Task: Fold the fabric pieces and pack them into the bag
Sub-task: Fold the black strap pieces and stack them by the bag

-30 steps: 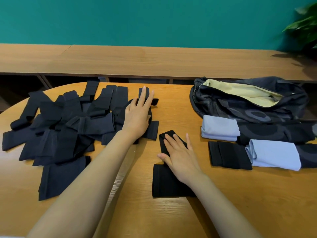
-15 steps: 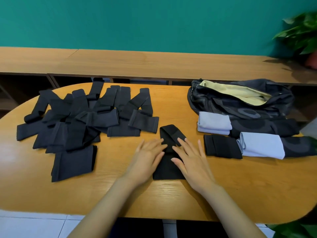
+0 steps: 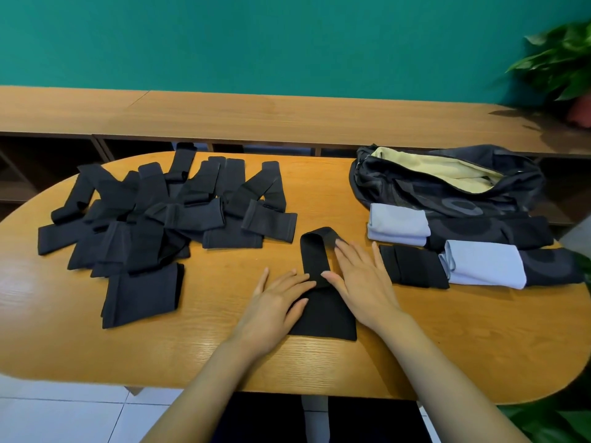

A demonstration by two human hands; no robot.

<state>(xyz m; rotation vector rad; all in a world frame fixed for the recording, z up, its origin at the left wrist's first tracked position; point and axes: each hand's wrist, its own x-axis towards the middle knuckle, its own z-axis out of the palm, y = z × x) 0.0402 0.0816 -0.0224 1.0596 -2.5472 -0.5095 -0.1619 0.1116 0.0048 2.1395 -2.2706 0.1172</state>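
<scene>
Left hand [image 3: 275,302], right hand [image 3: 361,276] flat on black fabric piece [image 3: 323,318].

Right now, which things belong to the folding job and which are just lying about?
Job: half-folded black fabric strip; heap of black fabric pieces; folded black piece; folded pale blue pieces; dark patterned bag.
Lying about: leafy green plant; long wooden bench.

Nothing here can be read: no words, labels, brands or numbers. The dark bag [image 3: 415,193] at the table's [image 3: 479,330] far right edge bears only grey rings (a pattern, not letters).
</scene>
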